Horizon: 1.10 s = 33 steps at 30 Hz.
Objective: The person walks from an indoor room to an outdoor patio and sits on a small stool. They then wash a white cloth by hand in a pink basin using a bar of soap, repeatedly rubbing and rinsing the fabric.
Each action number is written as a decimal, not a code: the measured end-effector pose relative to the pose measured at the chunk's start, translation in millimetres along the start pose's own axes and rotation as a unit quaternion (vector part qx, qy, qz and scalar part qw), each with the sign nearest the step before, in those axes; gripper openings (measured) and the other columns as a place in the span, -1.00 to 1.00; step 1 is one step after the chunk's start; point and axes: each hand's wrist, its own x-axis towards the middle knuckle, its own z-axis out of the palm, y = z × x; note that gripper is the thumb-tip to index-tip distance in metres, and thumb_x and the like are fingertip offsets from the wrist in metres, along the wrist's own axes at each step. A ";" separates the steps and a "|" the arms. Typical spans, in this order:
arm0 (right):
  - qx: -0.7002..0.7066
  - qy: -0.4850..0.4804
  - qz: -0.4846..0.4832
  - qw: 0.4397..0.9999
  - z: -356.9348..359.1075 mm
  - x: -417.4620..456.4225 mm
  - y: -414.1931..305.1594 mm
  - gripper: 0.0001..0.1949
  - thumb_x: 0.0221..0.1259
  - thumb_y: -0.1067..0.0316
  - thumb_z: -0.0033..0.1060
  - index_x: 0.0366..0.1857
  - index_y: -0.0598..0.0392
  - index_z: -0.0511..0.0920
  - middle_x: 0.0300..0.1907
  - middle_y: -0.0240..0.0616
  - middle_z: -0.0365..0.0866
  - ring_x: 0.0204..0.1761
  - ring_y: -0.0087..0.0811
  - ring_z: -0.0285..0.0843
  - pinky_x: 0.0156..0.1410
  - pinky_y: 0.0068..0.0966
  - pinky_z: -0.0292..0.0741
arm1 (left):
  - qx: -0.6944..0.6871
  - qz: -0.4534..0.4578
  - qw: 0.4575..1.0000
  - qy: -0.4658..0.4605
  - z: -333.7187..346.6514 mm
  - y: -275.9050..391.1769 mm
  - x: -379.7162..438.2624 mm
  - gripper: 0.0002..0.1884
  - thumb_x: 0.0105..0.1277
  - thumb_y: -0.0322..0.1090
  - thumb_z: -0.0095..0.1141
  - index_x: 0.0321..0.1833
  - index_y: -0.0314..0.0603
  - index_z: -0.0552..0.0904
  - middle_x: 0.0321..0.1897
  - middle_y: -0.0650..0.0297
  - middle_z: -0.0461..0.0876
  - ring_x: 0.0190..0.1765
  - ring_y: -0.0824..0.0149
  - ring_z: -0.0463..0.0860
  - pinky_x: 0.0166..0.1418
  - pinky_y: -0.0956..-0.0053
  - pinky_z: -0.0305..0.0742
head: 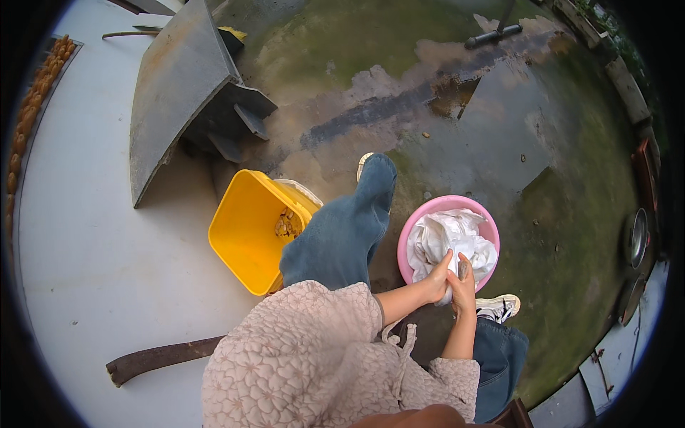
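Observation:
Wet-looking white cloth (447, 227) lies bunched in a round pink plastic basin (404, 251) on the ground between my feet. At the basin's near edge, my left hand (439, 279) grips a gathered part of the cloth. Close beside it, my right hand (462, 286) holds the same part, thumbs side by side. A short end of the cloth hangs out below my hands, past the basin's rim. The lower layers of the cloth and the basin's bottom are hidden.
A yellow square bin (251, 235) with some scraps inside stands left of my leg. Beyond it, a grey slab structure (176, 96) leans by the white wall (80, 241). A wooden log (160, 361) juts out at lower left. The concrete ground (481, 139) has wet and mossy patches.

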 end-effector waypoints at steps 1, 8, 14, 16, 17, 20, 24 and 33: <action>-0.009 0.005 0.014 1.000 2.8 -2.4 -1.8 -0.46 -0.10 0.54 0.13 0.11 0.16 0.31 0.10 -0.11 0.30 0.16 -0.30 0.22 0.22 -0.46 0.21 | 0.005 -0.002 1.000 -0.010 -4.7 0.9 0.9 -0.31 0.30 0.18 -0.23 0.29 -0.22 0.14 0.21 0.14 0.25 0.25 0.25 0.26 0.29 0.29 0.15; -0.231 -0.111 -0.152 0.954 28.9 -46.0 -18.0 -0.55 -0.24 0.62 -0.02 -0.09 0.15 0.39 -0.13 -0.15 0.42 0.00 -0.23 0.38 0.13 -0.42 0.28 | 0.223 0.062 0.958 0.168 -52.4 15.5 34.2 -0.06 0.11 -0.24 0.07 0.38 -0.20 -0.32 0.13 -0.16 0.23 -0.06 0.02 0.48 -0.07 0.25 0.45; -0.170 0.119 -0.185 0.961 6.4 -2.6 19.2 -0.57 0.00 0.36 0.12 0.01 0.20 0.33 -0.04 -0.09 0.36 0.07 -0.20 0.28 0.23 -0.39 0.17 | 0.042 -0.018 0.999 0.020 -41.6 -20.8 18.1 -0.73 0.30 -0.41 -0.14 0.05 -0.16 0.42 -0.15 0.23 0.54 -0.22 0.31 0.59 -0.17 0.34 0.53; -0.167 0.179 -0.151 0.958 -16.3 22.1 22.9 -0.64 0.18 0.30 -0.03 0.02 0.22 0.31 0.01 -0.10 0.34 0.06 -0.24 0.25 0.23 -0.40 0.15 | 0.066 -0.027 0.997 -0.013 -22.5 -26.9 4.1 -0.67 0.34 -0.43 -0.24 0.15 -0.13 0.36 -0.05 0.25 0.51 -0.06 0.33 0.55 -0.01 0.43 0.47; -0.122 0.197 -0.095 0.968 -14.8 23.2 21.2 -0.60 0.18 0.23 -0.01 0.03 0.23 0.29 0.00 -0.07 0.34 0.09 -0.22 0.23 0.23 -0.41 0.14 | 0.056 -0.040 0.997 -0.032 -7.8 -25.3 -3.9 -0.67 0.35 -0.38 -0.23 0.17 -0.14 0.34 -0.04 0.23 0.50 -0.01 0.36 0.52 0.10 0.43 0.40; -0.041 0.110 -0.180 0.977 6.4 2.9 45.1 -0.55 0.20 0.14 -0.06 0.07 0.22 0.27 0.07 -0.04 0.27 0.18 -0.21 0.17 0.30 -0.37 0.06 | 0.024 -0.012 0.996 -0.089 -59.0 -31.2 37.9 -0.58 0.37 -0.19 -0.24 0.23 -0.20 0.28 0.03 0.21 0.45 0.08 0.36 0.43 0.15 0.43 0.32; -0.173 0.040 -0.244 0.953 47.4 -36.4 20.9 -0.56 0.25 0.14 -0.15 0.09 0.24 0.26 0.14 -0.01 0.21 0.21 -0.19 0.15 0.34 -0.32 0.03 | 0.116 0.090 0.982 -0.115 -111.8 -34.3 62.0 -0.63 0.38 -0.17 -0.21 0.15 -0.21 0.36 -0.03 0.22 0.48 0.03 0.42 0.44 0.08 0.53 0.33; 0.265 0.064 0.000 0.962 -38.7 5.7 -13.3 -0.52 0.21 0.20 0.03 0.15 0.22 0.25 0.09 -0.12 0.32 0.11 -0.32 0.31 0.20 -0.41 0.27 | 0.567 0.242 0.779 -0.113 -8.8 -9.6 0.7 -0.70 0.26 -0.39 -0.09 0.05 -0.30 0.45 0.04 0.09 0.44 0.09 0.24 0.42 0.14 0.37 0.29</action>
